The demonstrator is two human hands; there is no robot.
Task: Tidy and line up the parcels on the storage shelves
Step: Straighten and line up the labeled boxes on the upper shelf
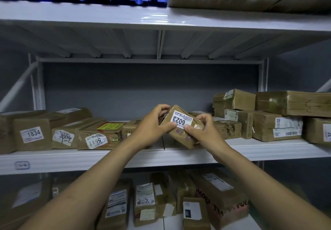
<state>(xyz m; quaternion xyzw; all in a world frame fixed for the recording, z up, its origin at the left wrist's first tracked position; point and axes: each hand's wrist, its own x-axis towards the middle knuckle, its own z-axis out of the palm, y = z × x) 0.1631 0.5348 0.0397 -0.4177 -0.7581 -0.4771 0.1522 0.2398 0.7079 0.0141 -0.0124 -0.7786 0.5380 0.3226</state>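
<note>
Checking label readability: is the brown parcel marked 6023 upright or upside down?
Upside down, tilted: white label on the brown cardboard parcel reads 6023 inverted.

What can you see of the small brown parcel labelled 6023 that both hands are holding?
The small brown cardboard parcel, bound in clear tape, carries a white label printed 6023 with a barcode, upside down to the camera. It sits tilted in front of the white middle shelf; whether its lower corner rests there is unclear. The left hand grips its left end, the right hand its right end, both thumbs on the label's lower edge.
</note>
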